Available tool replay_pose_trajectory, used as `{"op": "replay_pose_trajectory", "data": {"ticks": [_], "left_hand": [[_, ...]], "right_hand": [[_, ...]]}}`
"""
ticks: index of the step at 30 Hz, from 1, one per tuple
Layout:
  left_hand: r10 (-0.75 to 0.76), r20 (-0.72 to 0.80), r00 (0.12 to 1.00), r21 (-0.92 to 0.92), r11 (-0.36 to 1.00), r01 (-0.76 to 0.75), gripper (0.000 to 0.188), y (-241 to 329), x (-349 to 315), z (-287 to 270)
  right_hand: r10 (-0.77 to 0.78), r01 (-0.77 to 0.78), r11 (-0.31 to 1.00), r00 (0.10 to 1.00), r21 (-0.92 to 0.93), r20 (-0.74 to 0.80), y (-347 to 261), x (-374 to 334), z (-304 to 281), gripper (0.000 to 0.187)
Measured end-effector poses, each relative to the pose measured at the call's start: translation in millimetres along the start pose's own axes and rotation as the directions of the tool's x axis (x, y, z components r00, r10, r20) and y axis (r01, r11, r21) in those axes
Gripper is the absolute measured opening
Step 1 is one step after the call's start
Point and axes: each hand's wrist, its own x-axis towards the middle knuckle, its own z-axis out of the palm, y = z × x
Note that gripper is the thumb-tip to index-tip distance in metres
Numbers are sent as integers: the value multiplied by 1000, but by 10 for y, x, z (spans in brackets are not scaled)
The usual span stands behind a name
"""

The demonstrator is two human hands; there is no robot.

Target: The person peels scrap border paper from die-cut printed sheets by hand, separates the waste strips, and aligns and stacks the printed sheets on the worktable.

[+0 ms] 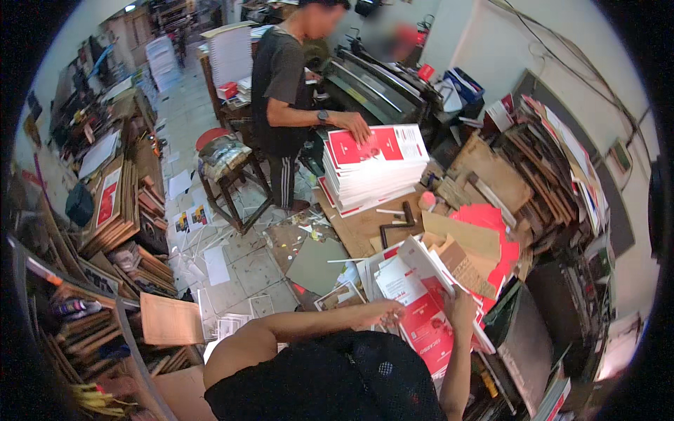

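Note:
Red-and-white printed sheets [427, 324] lie in a loose pile in front of me. My left hand [382, 316] hovers at their left edge, its fingers loosely bent and apart, with nothing visible in them. On the right side of the pile my right hand [460, 309] grips the edge of the sheets; part of its fingers is hidden. Just beyond it lie a brown paper sheet [472, 270] and a red sheet [507, 247]. A white-and-red printed page [401, 281] rests at the pile's far left.
Across the table a co-worker's hand [353, 126] rests on a tall stack of printed sheets [372, 175]. A dark angled metal crank [397, 226] lies on the wooden tabletop [358, 235]. A stool [228, 165] stands on the paper-strewn floor. Boards [537, 186] crowd the right wall.

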Motion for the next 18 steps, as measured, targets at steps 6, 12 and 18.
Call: {"op": "replay_pose_trajectory", "data": {"ticks": [6, 12, 18], "left_hand": [[441, -343, 830, 501, 833, -235, 60, 419, 104, 411], [642, 262, 720, 538, 522, -661, 54, 1641, -272, 1563], [583, 248, 774, 654, 488, -578, 39, 1525, 187, 1267]], "right_hand": [[42, -28, 912, 999, 410, -27, 149, -125, -615, 20], [310, 80, 594, 895, 800, -320, 446, -487, -903, 23], [304, 3, 570, 928, 822, -215, 620, -376, -472, 36]]}}
